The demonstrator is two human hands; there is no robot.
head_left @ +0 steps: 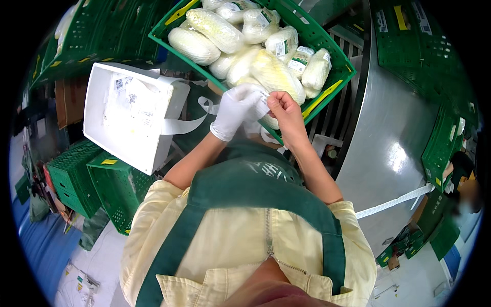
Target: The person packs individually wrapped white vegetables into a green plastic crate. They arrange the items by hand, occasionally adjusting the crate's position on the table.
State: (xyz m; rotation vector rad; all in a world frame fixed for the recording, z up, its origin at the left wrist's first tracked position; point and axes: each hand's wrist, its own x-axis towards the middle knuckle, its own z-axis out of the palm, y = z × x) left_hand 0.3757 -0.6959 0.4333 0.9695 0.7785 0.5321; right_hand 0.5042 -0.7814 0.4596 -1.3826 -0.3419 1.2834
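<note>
My left hand (236, 109), in a white glove, grips a strip of printed labels (263, 104) at the near edge of a green plastic crate. My bare right hand (285, 111) pinches the strip's other side between thumb and fingers. A curled length of white label backing (188, 124) trails left from the glove to a white box. Just beyond my hands, film-wrapped napa cabbages (274, 71) fill the green crate (333, 82). Several of them bear labels, such as the cabbage (300, 61) at the right.
The white box (124, 111) at the left has printed labels stuck inside. Green crates (119, 184) stand on the floor at lower left, with more crates (414, 50) at upper right. A metal table (391, 126) runs along my right, beside a slatted rack (339, 96). A person's arm shows at far right.
</note>
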